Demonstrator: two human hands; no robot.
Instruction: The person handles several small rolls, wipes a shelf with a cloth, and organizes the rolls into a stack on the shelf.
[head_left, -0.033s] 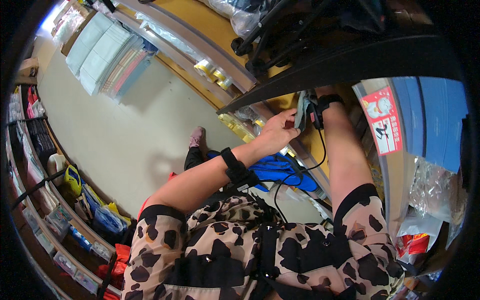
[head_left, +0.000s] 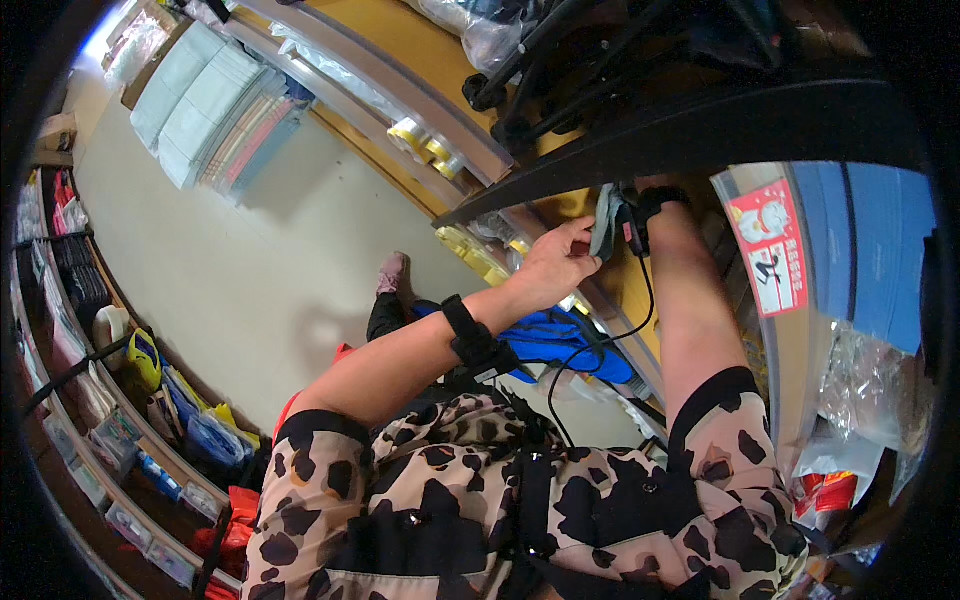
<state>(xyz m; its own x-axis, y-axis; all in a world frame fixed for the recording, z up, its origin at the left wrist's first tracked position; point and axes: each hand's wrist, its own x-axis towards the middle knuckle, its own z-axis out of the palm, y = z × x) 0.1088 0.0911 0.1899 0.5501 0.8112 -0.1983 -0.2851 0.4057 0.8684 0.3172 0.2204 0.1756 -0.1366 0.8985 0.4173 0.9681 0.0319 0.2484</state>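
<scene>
My left hand (head_left: 555, 265) reaches over a lower shelf with its fingers pinched on the edge of a thin grey-green cloth (head_left: 604, 228). My right forearm (head_left: 690, 290) stretches in under a dark shelf board (head_left: 700, 130). A black wrist strap (head_left: 662, 198) with a small device and a cable is on it. The board hides most of my right hand, so its fingers do not show. The cloth's far end lies close to that hand, by the strap; whether the right hand holds it is hidden.
Yellow-and-white rolls (head_left: 425, 145) stand on the shelf at the left. A red-and-white tag (head_left: 768, 245) hangs on the right shelf edge, beside blue boards (head_left: 870, 250). Folded light-blue cloths (head_left: 195, 95) are piled at the far left. A blue bag (head_left: 560, 345) lies below my left arm.
My right forearm has shifted slightly, and the cloth between my hands shows a little more. My left hand keeps its pinch in nearly the same place.
</scene>
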